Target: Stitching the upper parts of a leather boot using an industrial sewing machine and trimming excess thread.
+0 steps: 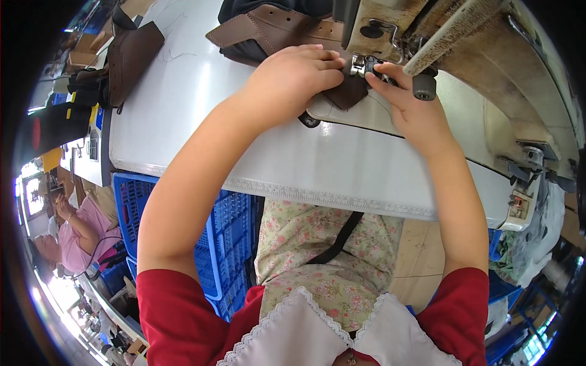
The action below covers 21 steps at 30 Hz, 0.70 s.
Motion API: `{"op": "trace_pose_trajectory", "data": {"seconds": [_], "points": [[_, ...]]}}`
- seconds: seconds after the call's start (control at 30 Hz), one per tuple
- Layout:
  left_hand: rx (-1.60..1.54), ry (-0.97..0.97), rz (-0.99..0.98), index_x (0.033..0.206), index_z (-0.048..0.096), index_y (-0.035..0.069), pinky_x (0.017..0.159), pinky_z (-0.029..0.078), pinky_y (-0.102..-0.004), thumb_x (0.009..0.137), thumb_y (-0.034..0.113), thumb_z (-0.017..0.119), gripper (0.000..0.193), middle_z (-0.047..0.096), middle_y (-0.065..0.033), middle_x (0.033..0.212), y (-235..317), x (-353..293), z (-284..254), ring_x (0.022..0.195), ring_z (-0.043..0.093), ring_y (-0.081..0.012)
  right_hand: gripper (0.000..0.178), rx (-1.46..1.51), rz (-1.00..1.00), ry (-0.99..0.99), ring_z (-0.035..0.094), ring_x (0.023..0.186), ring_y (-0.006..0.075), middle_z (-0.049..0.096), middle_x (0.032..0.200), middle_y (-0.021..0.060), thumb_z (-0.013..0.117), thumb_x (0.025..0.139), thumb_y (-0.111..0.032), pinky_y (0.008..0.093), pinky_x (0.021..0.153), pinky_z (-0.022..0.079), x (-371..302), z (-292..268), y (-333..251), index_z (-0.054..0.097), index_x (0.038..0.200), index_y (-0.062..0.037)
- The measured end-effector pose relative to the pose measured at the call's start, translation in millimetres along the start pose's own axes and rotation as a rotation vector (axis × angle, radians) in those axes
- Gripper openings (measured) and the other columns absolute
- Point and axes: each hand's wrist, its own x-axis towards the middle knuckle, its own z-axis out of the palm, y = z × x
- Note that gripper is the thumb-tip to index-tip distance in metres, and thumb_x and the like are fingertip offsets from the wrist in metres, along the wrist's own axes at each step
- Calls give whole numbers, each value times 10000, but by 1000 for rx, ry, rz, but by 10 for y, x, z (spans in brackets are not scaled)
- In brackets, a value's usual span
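Brown leather lies under the metal presser foot of a sewing machine. My left hand rests flat on this leather, its fingers stretched toward the foot. On the foot's other side is my right hand, thumb and forefinger closed around a small dark part beside the foot; exactly what they grip is hard to make out. Beyond my left hand, a punched and stitched brown leather strap lies over dark material.
The white table has a ruler strip along its front edge. Another brown leather piece hangs at the far left. Blue plastic crates stand below the table. A person in pink sits farther left.
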Motion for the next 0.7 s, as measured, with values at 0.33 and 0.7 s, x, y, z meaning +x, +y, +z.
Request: {"op": "trace_pose_trajectory", "data": {"seconds": [0.33,0.7], "points": [[39,-60,-410,1044,704,58,1052,446,-434,757,150,720,301,668,-132,1192,669,147,-102,1154,604,-297,293,42,52,-22,642,1003,296,695,1094,67,614,899,-85,404,862,523,45,-16,39,730,1129,-225],[87,246,-359,1036,742,88,1087,418,-442,763,124,683,281,678,-142,1162,640,-30,292,1189,591,-292,422,-16,6,-64,630,1032,303,669,1126,67,618,813,1,394,896,515,27,-12,14,723,1157,-219]]}}
